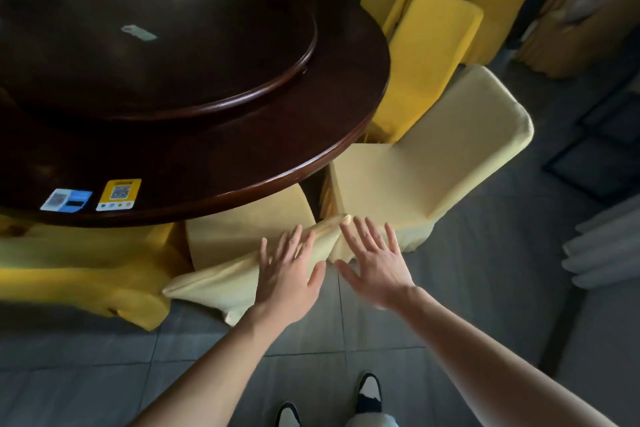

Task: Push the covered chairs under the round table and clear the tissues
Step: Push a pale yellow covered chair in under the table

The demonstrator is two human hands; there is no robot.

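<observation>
Hands spread flat: left grip [289, 274] pressed on pale chair back [221, 279], right grip [375, 262] just beside. Tissue [138, 32] on bench [242, 149] well beyond.

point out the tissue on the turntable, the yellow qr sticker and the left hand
tissue [139, 32]: head view, middle of the sheet
yellow QR sticker [119, 194]: head view, centre of its code
left hand [289, 276]: head view, back of hand

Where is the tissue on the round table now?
In the head view, the tissue lies on the turntable, left of its centre, far from both hands.
</observation>
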